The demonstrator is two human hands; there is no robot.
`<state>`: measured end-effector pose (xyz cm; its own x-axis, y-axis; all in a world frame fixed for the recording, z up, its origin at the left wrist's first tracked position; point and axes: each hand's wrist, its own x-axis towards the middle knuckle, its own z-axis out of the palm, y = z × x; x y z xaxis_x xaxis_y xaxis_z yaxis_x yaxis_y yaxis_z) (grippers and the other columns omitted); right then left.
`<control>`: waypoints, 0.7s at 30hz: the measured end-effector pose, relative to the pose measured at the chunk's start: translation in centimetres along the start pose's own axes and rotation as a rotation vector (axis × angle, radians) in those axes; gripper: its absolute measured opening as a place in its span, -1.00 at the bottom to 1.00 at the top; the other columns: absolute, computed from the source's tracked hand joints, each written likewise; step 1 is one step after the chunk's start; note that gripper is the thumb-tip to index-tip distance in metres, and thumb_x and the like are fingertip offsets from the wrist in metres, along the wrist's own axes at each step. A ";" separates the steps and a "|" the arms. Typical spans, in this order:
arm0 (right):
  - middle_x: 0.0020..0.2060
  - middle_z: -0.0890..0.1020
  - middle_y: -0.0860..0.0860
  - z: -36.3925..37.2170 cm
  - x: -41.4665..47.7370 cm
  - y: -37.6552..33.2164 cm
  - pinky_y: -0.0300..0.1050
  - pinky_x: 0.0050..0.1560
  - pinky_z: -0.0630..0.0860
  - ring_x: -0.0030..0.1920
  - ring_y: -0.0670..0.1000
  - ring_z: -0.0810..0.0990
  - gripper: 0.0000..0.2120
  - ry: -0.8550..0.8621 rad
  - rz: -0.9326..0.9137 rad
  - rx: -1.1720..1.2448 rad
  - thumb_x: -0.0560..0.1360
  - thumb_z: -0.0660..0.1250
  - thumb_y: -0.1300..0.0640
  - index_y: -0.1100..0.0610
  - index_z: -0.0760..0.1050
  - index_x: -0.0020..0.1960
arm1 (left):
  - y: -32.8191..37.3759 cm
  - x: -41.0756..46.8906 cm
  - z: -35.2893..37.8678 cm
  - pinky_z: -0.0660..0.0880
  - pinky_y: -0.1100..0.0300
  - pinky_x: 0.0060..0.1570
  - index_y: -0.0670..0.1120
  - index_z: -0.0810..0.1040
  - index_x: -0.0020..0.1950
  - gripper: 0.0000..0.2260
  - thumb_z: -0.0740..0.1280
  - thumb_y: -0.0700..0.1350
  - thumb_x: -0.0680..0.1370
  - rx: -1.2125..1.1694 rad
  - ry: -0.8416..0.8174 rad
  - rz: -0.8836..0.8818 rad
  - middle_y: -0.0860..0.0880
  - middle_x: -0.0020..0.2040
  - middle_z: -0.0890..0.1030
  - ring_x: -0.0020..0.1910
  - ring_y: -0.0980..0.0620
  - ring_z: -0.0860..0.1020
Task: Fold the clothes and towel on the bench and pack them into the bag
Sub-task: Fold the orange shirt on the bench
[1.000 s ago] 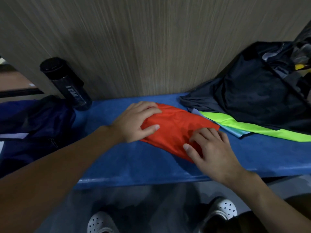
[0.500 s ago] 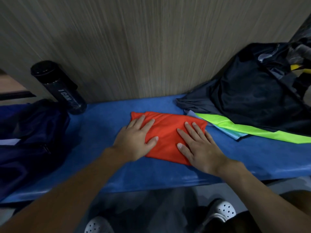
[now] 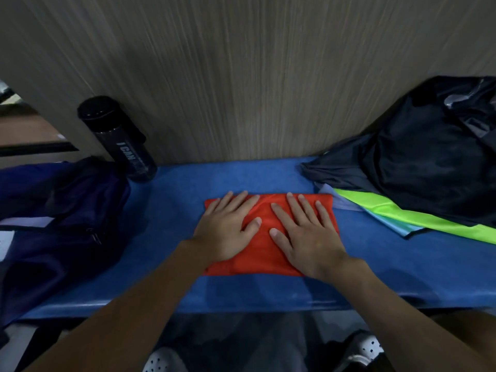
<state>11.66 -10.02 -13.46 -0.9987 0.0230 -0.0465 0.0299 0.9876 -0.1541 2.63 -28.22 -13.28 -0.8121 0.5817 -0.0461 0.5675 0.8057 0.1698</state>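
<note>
An orange garment [image 3: 264,253], folded into a flat rectangle, lies in the middle of the blue bench [image 3: 255,294]. My left hand [image 3: 228,232] presses flat on its left half with straight fingers. My right hand [image 3: 308,237] presses flat on its right half, fingers spread. At the left end of the bench sits a dark navy bag [image 3: 59,221] with a zip. At the right lies a pile of dark clothes [image 3: 424,162] over a neon-green and light-blue garment [image 3: 397,216].
A black water bottle [image 3: 120,140] stands against the wood-grain wall [image 3: 241,76] at the back left of the bench. White perforated shoes [image 3: 367,350] show on the floor below the bench's front edge.
Both hands went from curled on the orange garment to lying flat on it. The garment now lies square and smooth as a neat rectangle.
</note>
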 end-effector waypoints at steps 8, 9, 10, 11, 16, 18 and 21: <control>0.60 -0.11 0.06 0.1 0.1 1.8 0.21 0.53 -0.22 0.58 0.03 -0.22 -0.24 -0.028 0.144 -0.050 0.39 -0.45 -0.38 -0.20 -0.23 0.57 | -0.9 0.5 0.7 -0.04 0.02 0.56 0.11 0.11 0.60 -0.27 -0.22 0.37 0.50 -0.071 -0.013 -0.142 -0.01 0.63 0.05 0.61 0.01 -0.02; 0.60 -0.10 0.05 0.1 0.1 1.8 0.21 0.53 -0.23 0.58 0.03 -0.21 -0.24 -0.029 0.145 -0.038 0.39 -0.44 -0.39 -0.21 -0.24 0.57 | -0.9 0.5 0.6 -0.03 0.03 0.56 0.09 0.15 0.60 -0.35 -0.18 0.31 0.56 -0.113 -0.006 -0.150 -0.01 0.63 0.09 0.60 0.02 0.01; 0.60 -0.09 0.05 0.1 0.1 1.9 0.20 0.53 -0.23 0.58 0.03 -0.21 -0.23 -0.029 0.146 -0.026 0.39 -0.44 -0.39 -0.21 -0.23 0.57 | -1.2 0.7 0.3 0.01 0.04 0.54 0.06 0.22 0.58 -0.41 -0.14 0.23 0.60 -0.175 0.008 -0.157 -0.01 0.61 0.16 0.59 0.01 0.08; 0.60 -0.08 0.04 0.1 0.1 1.9 0.20 0.53 -0.23 0.58 0.02 -0.21 -0.23 -0.029 0.145 -0.021 0.39 -0.44 -0.39 -0.21 -0.23 0.57 | -1.5 0.9 0.0 0.10 0.02 0.51 0.01 0.30 0.55 -0.43 -0.11 0.18 0.61 -0.243 0.045 -0.166 -0.03 0.57 0.28 0.56 -0.01 0.18; 0.58 0.10 -0.01 0.0 0.0 2.2 0.19 0.52 -0.17 0.58 0.01 -0.05 -0.25 0.068 0.131 -0.009 0.45 -0.38 -0.34 -0.15 0.00 0.58 | -4.1 2.7 -1.8 0.28 -0.04 0.23 -0.04 0.56 0.32 -0.70 0.24 0.01 0.64 -0.215 0.130 -0.221 -0.03 0.21 0.57 0.25 -0.10 0.48; 0.56 0.16 -0.03 -0.1 0.1 2.7 0.16 0.52 -0.16 0.58 0.00 -0.03 -0.28 0.114 0.133 0.001 0.49 -0.36 -0.29 -0.10 0.06 0.57 | -4.5 3.1 -2.1 0.24 -0.02 0.18 0.01 0.64 0.14 -0.81 0.31 0.03 0.60 -0.240 0.107 -0.225 0.02 0.10 0.57 0.18 -0.03 0.50; 0.57 0.13 -0.01 0.0 0.2 3.3 0.11 0.54 -0.19 0.58 -0.02 -0.08 -0.28 0.118 0.149 0.026 0.50 -0.36 -0.29 -0.08 0.03 0.59 | -4.9 3.5 -2.3 0.26 0.01 0.15 0.04 0.62 -0.10 -0.91 0.40 0.03 0.55 -0.285 0.112 -0.211 0.07 -0.05 0.57 0.08 0.00 0.52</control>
<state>11.51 -6.71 -13.94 -0.9811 0.1880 0.0449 0.1772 0.9676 -0.1798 -3.30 -30.34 -12.05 -0.9259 0.3777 -0.0042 0.3381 0.8337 0.4365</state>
